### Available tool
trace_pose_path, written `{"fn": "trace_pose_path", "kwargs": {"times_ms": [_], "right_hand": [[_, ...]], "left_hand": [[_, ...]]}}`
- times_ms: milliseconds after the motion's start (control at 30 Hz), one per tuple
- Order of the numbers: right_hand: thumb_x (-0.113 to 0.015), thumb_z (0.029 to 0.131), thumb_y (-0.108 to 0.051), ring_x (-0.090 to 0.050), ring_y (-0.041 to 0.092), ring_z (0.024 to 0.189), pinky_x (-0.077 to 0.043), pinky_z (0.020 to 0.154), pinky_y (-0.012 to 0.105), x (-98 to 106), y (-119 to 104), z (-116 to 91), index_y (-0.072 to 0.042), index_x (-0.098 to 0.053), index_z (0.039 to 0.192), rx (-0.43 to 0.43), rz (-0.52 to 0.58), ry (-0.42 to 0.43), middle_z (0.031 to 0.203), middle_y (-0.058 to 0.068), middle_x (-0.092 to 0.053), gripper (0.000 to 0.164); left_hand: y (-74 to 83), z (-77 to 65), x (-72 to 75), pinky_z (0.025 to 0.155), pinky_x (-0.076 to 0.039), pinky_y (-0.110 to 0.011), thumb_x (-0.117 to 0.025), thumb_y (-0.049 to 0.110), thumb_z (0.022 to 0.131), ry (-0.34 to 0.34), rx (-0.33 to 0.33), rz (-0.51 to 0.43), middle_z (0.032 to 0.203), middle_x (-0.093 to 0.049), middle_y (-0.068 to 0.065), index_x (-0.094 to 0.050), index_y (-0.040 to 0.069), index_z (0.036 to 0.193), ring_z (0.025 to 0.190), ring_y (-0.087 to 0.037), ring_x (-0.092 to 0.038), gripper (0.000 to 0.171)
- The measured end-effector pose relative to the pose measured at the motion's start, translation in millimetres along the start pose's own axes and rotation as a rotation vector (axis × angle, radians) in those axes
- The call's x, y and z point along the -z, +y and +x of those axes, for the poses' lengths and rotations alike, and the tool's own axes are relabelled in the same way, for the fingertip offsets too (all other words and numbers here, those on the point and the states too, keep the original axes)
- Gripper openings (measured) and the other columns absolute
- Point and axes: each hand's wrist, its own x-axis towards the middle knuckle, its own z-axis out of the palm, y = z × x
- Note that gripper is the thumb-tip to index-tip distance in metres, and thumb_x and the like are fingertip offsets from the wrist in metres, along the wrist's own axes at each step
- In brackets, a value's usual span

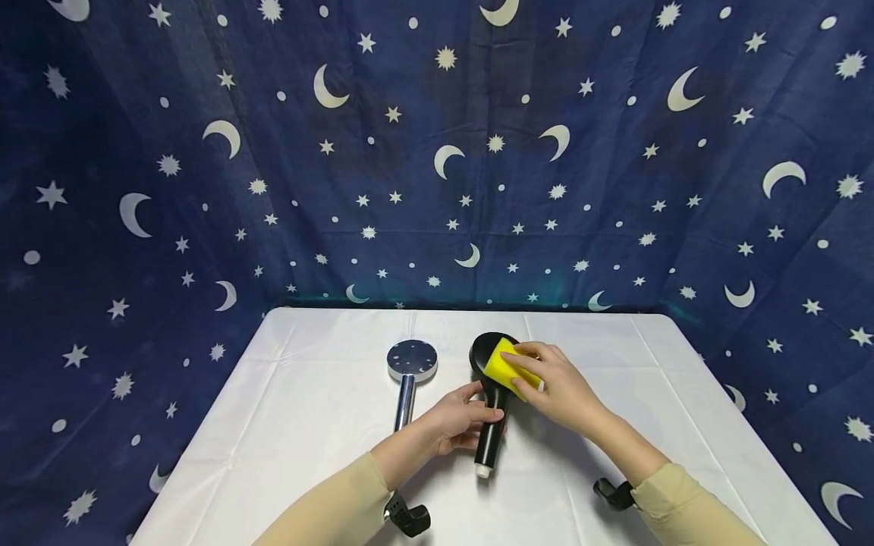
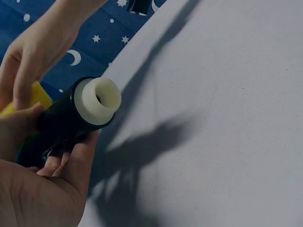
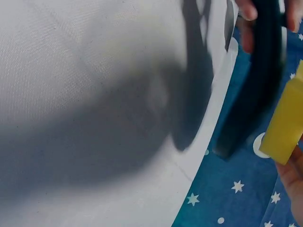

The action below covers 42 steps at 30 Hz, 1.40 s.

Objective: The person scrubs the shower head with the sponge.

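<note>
A black shower head [image 1: 488, 444] is held up off the white table, its round face tilted upward and its white threaded end [image 2: 105, 98] pointing toward the person. My left hand [image 1: 459, 418] grips it around the handle, thumb on top. In my right hand [image 1: 563, 385] a yellow sponge [image 1: 504, 366] is pinched between thumb and fingers. The sponge lies over the right part of the black face in the head view; in the right wrist view the sponge [image 3: 283, 125] shows beside the shower head [image 3: 258, 75], and whether they touch I cannot tell.
A chrome shower head [image 1: 412, 360] lies on the white table [image 1: 314, 425], left of the hands, its handle partly behind the left forearm. Black wrist camera mounts [image 1: 410, 518] hang below both wrists. A dark blue curtain [image 1: 410, 152] with moons and stars stands behind the table.
</note>
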Motion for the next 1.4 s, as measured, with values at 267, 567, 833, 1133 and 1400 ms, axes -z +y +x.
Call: {"fn": "trace_pose_path", "kwargs": {"times_ms": [267, 567, 833, 1133, 1400], "right_hand": [[-0.070, 0.098, -0.023, -0.049, 0.038, 0.133, -0.040, 0.107, 0.060, 16, 11, 22, -0.020, -0.062, 0.143, -0.018, -0.078, 0.004, 0.148, 0.014, -0.052, 0.046], [-0.074, 0.093, -0.019, -0.054, 0.033, 0.123, -0.049, 0.098, 0.051, 15, -11, 29, -0.020, -0.066, 0.139, 0.198, -0.097, 0.030, 0.145, 0.013, -0.055, 0.047], [-0.071, 0.094, -0.013, -0.053, 0.035, 0.125, -0.045, 0.103, 0.055, 22, -9, 51, -0.019, -0.066, 0.138, 0.133, -0.147, 0.014, 0.143, 0.012, -0.056, 0.045], [-0.072, 0.096, -0.020, -0.053, 0.036, 0.124, -0.047, 0.101, 0.055, 19, -12, 50, -0.016, -0.066, 0.139, 0.062, -0.092, 0.054, 0.142, 0.015, -0.057, 0.043], [-0.078, 0.087, -0.014, -0.056, 0.026, 0.118, -0.052, 0.095, 0.047, 8, -43, 30, -0.026, -0.070, 0.132, 0.337, -0.110, 0.018, 0.139, 0.006, -0.059, 0.047]], "left_hand": [[9.2, -16.4, 2.2, 0.058, -0.054, -0.031, -0.077, 0.010, 0.090, -0.139, -0.092, 0.122, 0.119, -0.072, -0.013, -0.043, 0.026, 0.155, 0.073, -0.018, -0.070, 0.076], [13.8, -22.6, 4.0, 0.066, -0.057, -0.037, -0.077, 0.008, 0.090, -0.127, -0.138, 0.167, 0.108, -0.070, -0.005, -0.046, 0.021, 0.154, 0.083, -0.021, -0.069, 0.072], [15.2, -24.4, 7.7, 0.066, -0.055, -0.034, -0.076, 0.007, 0.091, -0.135, -0.162, 0.174, 0.115, -0.070, -0.004, -0.039, 0.019, 0.158, 0.087, -0.020, -0.069, 0.078], [15.8, -22.6, 12.8, 0.066, -0.056, -0.034, -0.077, 0.010, 0.090, -0.141, -0.163, 0.177, 0.116, -0.070, -0.004, -0.038, 0.019, 0.159, 0.088, -0.021, -0.069, 0.080], [14.7, -25.5, 24.1, 0.075, -0.057, -0.042, -0.077, 0.013, 0.091, -0.099, -0.177, 0.171, 0.122, -0.066, -0.006, -0.053, 0.018, 0.145, 0.094, -0.025, -0.071, 0.059]]}}
